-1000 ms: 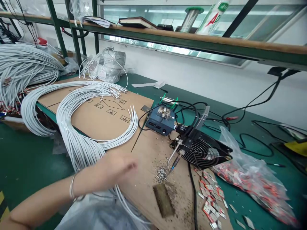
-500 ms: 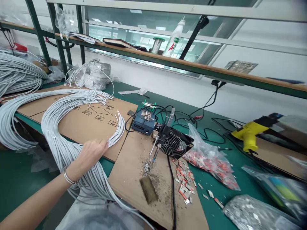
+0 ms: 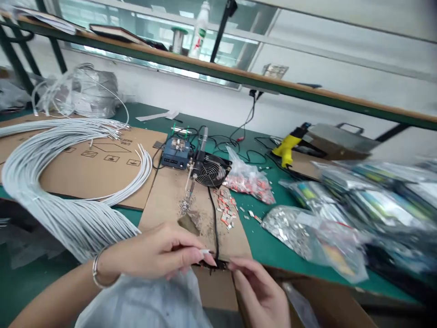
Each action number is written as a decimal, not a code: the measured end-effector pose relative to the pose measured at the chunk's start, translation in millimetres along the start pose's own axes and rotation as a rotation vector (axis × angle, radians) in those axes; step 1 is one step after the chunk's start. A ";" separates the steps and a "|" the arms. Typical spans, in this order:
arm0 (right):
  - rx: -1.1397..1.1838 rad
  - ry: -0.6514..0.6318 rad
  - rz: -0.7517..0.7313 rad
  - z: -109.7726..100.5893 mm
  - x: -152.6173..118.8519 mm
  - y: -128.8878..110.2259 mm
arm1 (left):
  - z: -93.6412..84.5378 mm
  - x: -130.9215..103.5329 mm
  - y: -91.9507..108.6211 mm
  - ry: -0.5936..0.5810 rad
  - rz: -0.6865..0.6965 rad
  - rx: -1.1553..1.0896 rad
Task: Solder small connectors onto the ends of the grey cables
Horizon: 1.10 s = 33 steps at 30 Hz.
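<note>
My left hand (image 3: 160,255), with a bracelet on its wrist, is closed in front of the bench edge. Its thumb and finger pinch the end of a white cable (image 3: 205,251), whose tip points right. Just to the right is my right hand (image 3: 259,289), apart from the left, its thumb and forefinger drawn together; what they hold, if anything, I cannot make out. A thick bundle of white cables (image 3: 61,205) curves over the bench edge by my left forearm. Some cable ends (image 3: 145,168) lie fanned on the cardboard (image 3: 85,177).
A soldering iron (image 3: 191,186) rests in a stand by a blue soldering station (image 3: 175,155) and a black fan (image 3: 211,172). Small metal connectors (image 3: 226,207) lie on cardboard, near bags of connectors (image 3: 251,184) and metal parts (image 3: 287,228). A yellow heat gun (image 3: 287,150) lies behind.
My left hand has left the cable bundle, moved right and now pinches one cable end. My right hand has come into view. The view has swung right.
</note>
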State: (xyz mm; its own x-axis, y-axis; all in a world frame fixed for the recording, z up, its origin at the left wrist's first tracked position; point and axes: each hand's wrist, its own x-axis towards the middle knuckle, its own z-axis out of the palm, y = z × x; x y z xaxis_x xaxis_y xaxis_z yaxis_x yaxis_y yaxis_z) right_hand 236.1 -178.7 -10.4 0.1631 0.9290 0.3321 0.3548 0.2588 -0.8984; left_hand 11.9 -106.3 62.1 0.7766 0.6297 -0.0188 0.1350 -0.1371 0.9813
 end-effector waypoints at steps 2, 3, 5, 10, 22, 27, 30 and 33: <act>0.077 -0.115 -0.059 17.3 1.4 -6.1 | 16.2 0.6 -15.9 0.006 -0.089 -0.143; 0.106 -0.158 -0.073 25.4 2.3 -9.1 | 21.5 -0.7 -25.8 0.033 -0.132 -0.208; 0.151 -0.224 -0.068 39.1 3.7 -13.8 | 27.6 -6.0 -43.3 0.091 -0.195 -0.304; 0.228 -0.284 0.026 57.4 3.3 -18.7 | 30.3 -21.8 -55.2 0.116 -0.232 -0.325; 0.382 -0.229 0.147 59.6 3.1 -20.1 | 34.7 -28.5 -49.9 0.280 0.008 0.382; 0.478 -0.220 0.159 65.3 3.1 -15.2 | 36.2 -28.9 -53.1 0.332 0.034 0.411; 0.333 -0.339 0.069 58.5 8.0 -15.9 | 33.8 -31.4 -50.3 0.274 0.042 0.434; 0.179 -0.436 -0.028 49.8 14.5 -19.6 | 31.0 -34.2 -45.5 0.227 0.040 0.487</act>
State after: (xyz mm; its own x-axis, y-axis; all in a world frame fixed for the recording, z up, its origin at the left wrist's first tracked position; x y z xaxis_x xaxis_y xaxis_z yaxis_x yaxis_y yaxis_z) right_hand 185.6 -157.1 -2.3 -0.2601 0.9353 0.2399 0.1830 0.2917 -0.9388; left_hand -1.7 -145.2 12.2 0.6414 0.7591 0.1114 0.4199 -0.4689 0.7770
